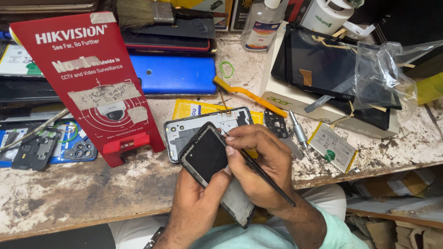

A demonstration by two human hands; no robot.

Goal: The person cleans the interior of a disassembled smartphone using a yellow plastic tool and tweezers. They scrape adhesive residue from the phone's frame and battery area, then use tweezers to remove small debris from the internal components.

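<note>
Above the worn, stained wooden bench, the left hand closes around a black-framed rectangular phone display panel, tilted over a grey opened phone body. Fingers of the right hand pinch a thin black tool against the panel's edge.

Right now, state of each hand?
Left hand: closed, holding the phone frame from below.
Right hand: closed on a thin black tool, tip at the frame's edge.
</note>
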